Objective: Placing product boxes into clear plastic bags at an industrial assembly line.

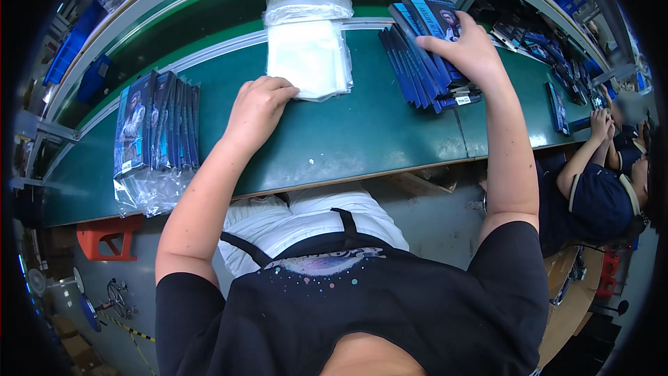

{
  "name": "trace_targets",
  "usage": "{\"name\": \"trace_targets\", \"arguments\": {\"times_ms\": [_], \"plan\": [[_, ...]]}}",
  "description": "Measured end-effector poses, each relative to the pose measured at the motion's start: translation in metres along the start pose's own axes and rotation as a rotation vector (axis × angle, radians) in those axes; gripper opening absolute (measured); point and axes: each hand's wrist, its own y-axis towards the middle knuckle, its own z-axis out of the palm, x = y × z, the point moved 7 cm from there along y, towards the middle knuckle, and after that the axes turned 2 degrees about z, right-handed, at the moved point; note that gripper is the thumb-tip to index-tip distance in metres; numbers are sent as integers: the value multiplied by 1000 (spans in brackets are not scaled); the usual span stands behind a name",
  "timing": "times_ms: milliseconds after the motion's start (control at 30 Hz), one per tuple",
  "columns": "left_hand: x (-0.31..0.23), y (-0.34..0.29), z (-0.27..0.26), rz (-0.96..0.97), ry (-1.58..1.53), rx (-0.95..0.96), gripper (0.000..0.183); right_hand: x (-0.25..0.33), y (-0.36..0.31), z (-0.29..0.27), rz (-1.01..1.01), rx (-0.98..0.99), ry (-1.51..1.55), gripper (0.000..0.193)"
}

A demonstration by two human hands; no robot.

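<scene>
- The right hand (473, 52) is resting on the upper box (435, 15) of the right group of dark blue boxes (410, 73); this box is lying directly at its fingers, so the right hand is the nearer one.
- Its thumb and fingers are standing apart across the box; whether they are already gripping it, one cannot tell.
- The long axis of this box is running away from the person, its far end leaning slightly to the left.
- The left hand (261, 108) is keeping its fingers curled at the near left corner of the clear bags (306, 59); whether it is pinching one, one cannot tell.
- The bags are lying to the left of the right hand, between the right group and some boxes in clear film (163, 122) at the far left.
- The green tabletop (362, 139) is carrying all these things, and its near edge is curving in the view.
- In the room, a co-worker (598, 191) is sitting at the right, and a red stool (108, 238) is standing at the lower left.
</scene>
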Motion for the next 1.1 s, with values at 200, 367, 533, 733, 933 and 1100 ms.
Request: {"name": "trace_targets", "arguments": {"times_ms": [200,367,533,733,933,1100], "plan": [[3,6,-4,-35,-117,-139,22,53,-36,-28,-234,-254,717,90],[-4,6,-17,-43,-210,-271,17,58,-70,49,-48,914,1995,79],[7,3,-11,-54,-208,-239,11,67,-110,118,385,703,1737,37],[19,7,-11,-157,-420,-202,11,107,-119,157,419,1021,1892,56],[53,-19,10,-789,-916,-87,16,91,-110,152,422,908,1692,52],[44,-16,1,-738,-941,-70,18,72,-106,155,407,834,1493,62]]}}
